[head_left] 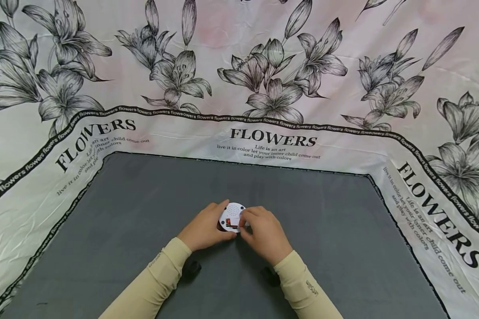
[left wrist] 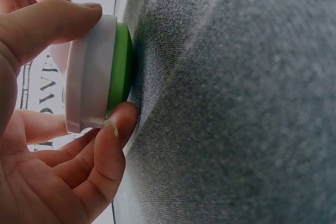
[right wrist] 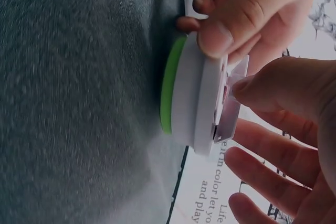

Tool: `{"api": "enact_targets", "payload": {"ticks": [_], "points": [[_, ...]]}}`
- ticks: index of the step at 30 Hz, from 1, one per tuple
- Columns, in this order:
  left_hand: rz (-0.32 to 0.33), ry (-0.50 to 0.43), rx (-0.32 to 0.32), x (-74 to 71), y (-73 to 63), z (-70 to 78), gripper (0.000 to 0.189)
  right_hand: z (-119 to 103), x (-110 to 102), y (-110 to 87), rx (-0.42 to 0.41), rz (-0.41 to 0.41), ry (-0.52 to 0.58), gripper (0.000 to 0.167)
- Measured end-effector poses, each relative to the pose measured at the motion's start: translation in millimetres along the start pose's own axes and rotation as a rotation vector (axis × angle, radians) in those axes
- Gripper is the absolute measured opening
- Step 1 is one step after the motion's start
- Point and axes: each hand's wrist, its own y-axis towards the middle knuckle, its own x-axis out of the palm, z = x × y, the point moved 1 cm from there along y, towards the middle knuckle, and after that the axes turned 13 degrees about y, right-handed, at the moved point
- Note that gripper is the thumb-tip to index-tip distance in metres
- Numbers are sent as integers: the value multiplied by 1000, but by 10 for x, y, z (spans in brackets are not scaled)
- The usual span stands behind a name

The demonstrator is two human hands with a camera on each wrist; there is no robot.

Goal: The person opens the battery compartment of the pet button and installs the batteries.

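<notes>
A round white device [head_left: 234, 209] with speaker holes is upside down just above the grey cloth, its green button [left wrist: 121, 69] facing down. My left hand [head_left: 205, 227] grips it by the rim, thumb on one side and fingers on the other. On its upturned back, a battery compartment [head_left: 230, 223] with red and dark parts is partly uncovered. My right hand [head_left: 266, 232] pinches a small white battery cover [right wrist: 231, 113] between thumb and forefinger. In the right wrist view the cover stands tilted against the back of the device, while the other fingers are spread loosely.
A grey cloth surface [head_left: 143, 199] lies beneath both hands. Around it runs a white border [head_left: 183, 137] printed with flowers and lettering. Small dark objects [head_left: 191, 269] sit below each wrist, partly hidden by the sleeves.
</notes>
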Motion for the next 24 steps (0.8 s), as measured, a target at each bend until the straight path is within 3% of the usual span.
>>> {"api": "enact_targets", "payload": {"ticks": [19, 24], "points": [[17, -3, 39, -12, 3, -21, 96, -67, 110, 65, -12, -17, -14, 20], [13, -2, 41, -30, -3, -18, 95, -47, 111, 54, 6, -24, 26, 15]]}}
